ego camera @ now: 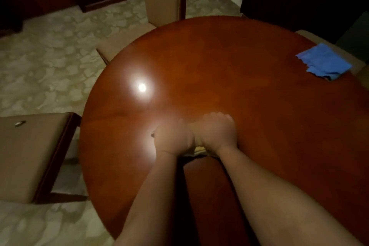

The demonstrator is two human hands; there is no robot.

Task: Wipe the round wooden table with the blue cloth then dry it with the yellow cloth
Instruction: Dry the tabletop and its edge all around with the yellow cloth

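Drying stage: my left hand point(172, 139) and right hand point(218, 132) press side by side on the yellow cloth point(197, 149), fingers curled over it for pressure, mid round wooden table point(229, 62); blue cloth point(324, 62) set aside at the far right edge.

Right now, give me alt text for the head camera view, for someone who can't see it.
Both hands, left hand and right hand, press a yellow cloth on a round wooden table. A blue cloth lies at its far right edge; beige chair seats stand around it.
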